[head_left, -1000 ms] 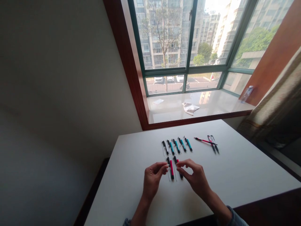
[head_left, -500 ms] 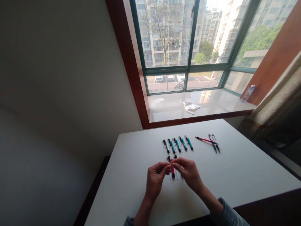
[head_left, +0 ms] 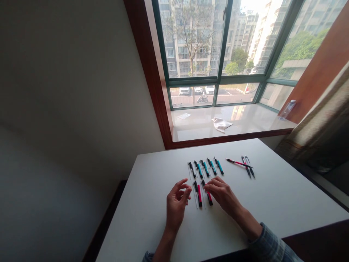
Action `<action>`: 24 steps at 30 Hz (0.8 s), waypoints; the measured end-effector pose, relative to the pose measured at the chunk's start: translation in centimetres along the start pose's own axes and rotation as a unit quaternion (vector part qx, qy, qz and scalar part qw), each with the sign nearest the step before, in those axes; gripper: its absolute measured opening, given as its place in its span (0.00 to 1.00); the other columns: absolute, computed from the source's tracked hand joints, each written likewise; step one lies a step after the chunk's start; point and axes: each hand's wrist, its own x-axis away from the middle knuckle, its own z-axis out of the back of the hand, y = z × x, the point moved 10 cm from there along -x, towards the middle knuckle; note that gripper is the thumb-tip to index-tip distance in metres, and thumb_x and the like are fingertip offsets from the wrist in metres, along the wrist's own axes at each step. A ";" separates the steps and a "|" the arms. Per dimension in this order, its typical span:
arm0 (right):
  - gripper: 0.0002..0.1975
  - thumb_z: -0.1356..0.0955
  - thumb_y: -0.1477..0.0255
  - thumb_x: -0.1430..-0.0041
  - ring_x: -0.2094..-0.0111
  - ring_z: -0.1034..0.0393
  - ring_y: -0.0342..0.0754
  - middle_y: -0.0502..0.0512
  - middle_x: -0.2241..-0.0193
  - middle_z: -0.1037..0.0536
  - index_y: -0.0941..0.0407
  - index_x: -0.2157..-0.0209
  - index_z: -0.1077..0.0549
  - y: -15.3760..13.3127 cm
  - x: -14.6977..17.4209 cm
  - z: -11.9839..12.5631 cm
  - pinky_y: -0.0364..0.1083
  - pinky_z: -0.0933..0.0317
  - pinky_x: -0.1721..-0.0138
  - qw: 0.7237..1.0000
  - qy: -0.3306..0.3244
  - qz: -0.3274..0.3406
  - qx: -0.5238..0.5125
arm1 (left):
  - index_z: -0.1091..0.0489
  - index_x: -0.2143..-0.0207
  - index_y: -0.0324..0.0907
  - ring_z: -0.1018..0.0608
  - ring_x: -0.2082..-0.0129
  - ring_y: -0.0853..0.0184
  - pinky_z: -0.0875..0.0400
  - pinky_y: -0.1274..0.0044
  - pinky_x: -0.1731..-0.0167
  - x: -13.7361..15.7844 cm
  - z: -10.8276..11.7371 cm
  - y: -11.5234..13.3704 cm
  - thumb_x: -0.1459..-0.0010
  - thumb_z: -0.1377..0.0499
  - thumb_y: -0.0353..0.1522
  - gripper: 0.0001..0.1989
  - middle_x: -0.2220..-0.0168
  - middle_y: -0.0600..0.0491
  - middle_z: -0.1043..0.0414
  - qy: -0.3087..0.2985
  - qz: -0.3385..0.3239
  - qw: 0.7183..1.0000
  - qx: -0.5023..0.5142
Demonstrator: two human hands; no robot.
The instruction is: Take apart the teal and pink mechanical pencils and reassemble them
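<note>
My left hand [head_left: 176, 205] is raised above the table with its fingers curved and apart, and nothing shows in it. My right hand [head_left: 225, 195] is over the upper end of a taken-apart pink-and-black pen [head_left: 209, 199]. Its fingertips are pressed together there, and whatever they may pinch is too small to make out. Between the hands lies another taken-apart pink-and-black pen [head_left: 200, 196], with a thin refill [head_left: 195, 198] beside it. Behind them runs a row of several disassembled pens, mostly teal and black [head_left: 205, 169].
Toward the right of the white table [head_left: 275, 189], a red-and-black pen [head_left: 236, 162] lies across two other pens [head_left: 248, 171]. On the window sill are a crumpled cloth [head_left: 221, 124], a flat white piece [head_left: 184, 116] and a clear bottle [head_left: 288, 109]. A wall stands at the left.
My hands were together at the fingertips and have come apart. The left moved left and opened; the right moved slightly right, over the second pink pen, which now shows more fully.
</note>
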 end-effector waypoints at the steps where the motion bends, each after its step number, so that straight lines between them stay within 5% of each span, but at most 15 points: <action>1: 0.08 0.33 0.74 0.31 0.62 0.30 0.52 0.55 0.65 0.20 0.52 0.59 0.20 0.0 0.1 -0.3 0.49 0.31 0.62 1.000 -0.006 0.002 0.004 | 0.26 0.49 0.41 0.26 0.75 0.71 0.34 0.81 0.80 0.0 0.0 0.0 0.44 0.32 0.42 0.23 0.62 0.50 0.23 0.002 0.000 1.000 -0.004; 20: 0.12 0.35 0.73 0.29 0.62 0.29 0.52 0.57 0.64 0.19 0.51 0.52 0.20 -0.3 0.1 -1.1 0.49 0.29 0.63 1.000 -0.019 0.012 0.006 | 0.24 0.55 0.41 0.28 0.74 0.70 0.34 0.81 0.78 -0.2 0.3 -0.3 0.44 0.33 0.45 0.20 0.68 0.53 0.26 0.006 -0.004 0.999 -0.040; 24: 0.11 0.35 0.70 0.29 0.61 0.28 0.52 0.57 0.63 0.18 0.51 0.54 0.20 1.7 0.3 1.2 0.51 0.30 0.62 0.999 0.032 -0.006 0.020 | 0.24 0.56 0.41 0.27 0.74 0.69 0.33 0.80 0.77 -0.3 0.5 -0.3 0.44 0.33 0.45 0.20 0.68 0.52 0.25 0.015 -0.005 0.999 -0.051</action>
